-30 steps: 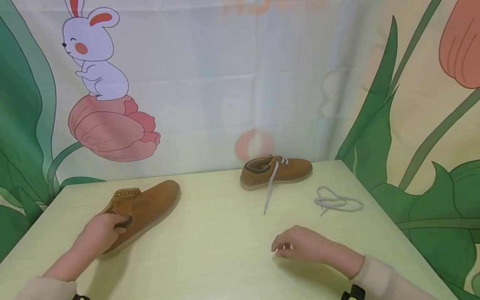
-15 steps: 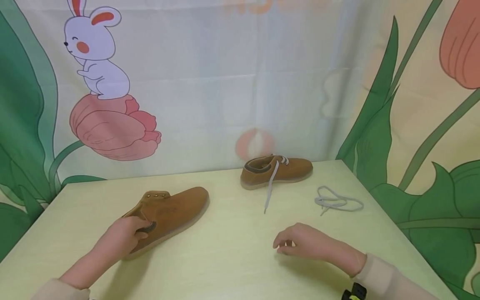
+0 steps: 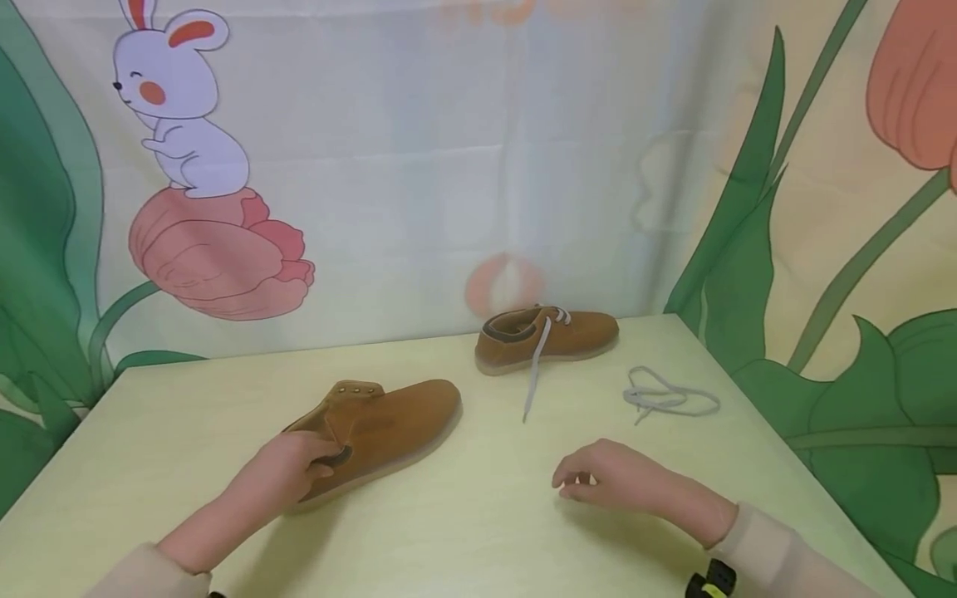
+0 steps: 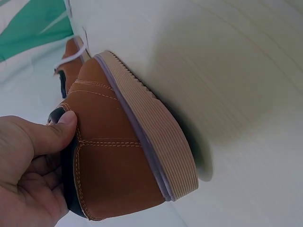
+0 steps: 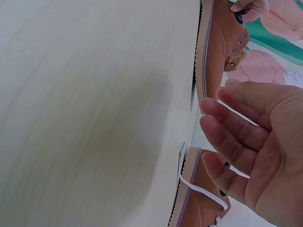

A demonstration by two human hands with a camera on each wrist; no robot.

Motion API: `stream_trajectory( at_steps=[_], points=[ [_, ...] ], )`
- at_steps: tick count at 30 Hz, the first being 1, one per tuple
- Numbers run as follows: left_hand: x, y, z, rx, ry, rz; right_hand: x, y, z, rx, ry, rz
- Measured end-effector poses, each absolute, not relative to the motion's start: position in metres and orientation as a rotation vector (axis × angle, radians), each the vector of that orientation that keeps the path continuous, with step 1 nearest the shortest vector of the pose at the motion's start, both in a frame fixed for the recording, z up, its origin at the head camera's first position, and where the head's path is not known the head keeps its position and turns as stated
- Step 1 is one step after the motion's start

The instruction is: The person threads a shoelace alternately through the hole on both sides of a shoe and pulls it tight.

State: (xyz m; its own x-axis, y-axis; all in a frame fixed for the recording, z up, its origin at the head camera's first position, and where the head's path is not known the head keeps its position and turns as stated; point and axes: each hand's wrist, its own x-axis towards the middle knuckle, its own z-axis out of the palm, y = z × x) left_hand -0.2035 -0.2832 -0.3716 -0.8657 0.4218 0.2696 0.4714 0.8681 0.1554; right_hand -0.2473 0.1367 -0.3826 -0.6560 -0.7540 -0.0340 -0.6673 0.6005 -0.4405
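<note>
A brown shoe without a lace [image 3: 396,432] is on the left half of the table, its toe pointing right. My left hand [image 3: 287,469] grips it at the collar; in the left wrist view the thumb [image 4: 66,124] presses the outer side near the dark rim while the other fingers are inside the opening. My right hand [image 3: 616,477] hovers over the table's right half with loosely bent fingers and holds nothing. A second brown shoe [image 3: 579,336] stands at the back, a grey lace [image 3: 536,370] threaded in it and one end trailing onto the table.
A loose grey shoelace [image 3: 673,400] lies looped near the table's right edge. Behind the pale table [image 3: 463,531] hangs a printed cloth [image 3: 396,166] with a rabbit, flowers and leaves.
My left hand has moved the unlaced shoe to the right across the table, towards the middle. The right hand has stayed almost in place, and the laced shoe and loose lace lie as before.
</note>
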Motion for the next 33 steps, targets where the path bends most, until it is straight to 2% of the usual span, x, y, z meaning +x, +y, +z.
stream_trajectory(
  at_steps=[15, 28, 33],
  points=[
    [-0.211, -0.243, -0.370, -0.841, -2.762, -0.294, -0.261, 0.177, -0.379, -1.062, 2.764, -0.603],
    [-0.215, -0.210, -0.370, -0.863, -2.801, -0.329, -0.310, 0.224, -0.380, -0.703, 3.010, -0.550],
    [-0.219, -0.198, -0.370, -0.871, -2.806, -0.329, -0.320, 0.236, -0.385, -0.718, 3.025, -0.450]
  ],
)
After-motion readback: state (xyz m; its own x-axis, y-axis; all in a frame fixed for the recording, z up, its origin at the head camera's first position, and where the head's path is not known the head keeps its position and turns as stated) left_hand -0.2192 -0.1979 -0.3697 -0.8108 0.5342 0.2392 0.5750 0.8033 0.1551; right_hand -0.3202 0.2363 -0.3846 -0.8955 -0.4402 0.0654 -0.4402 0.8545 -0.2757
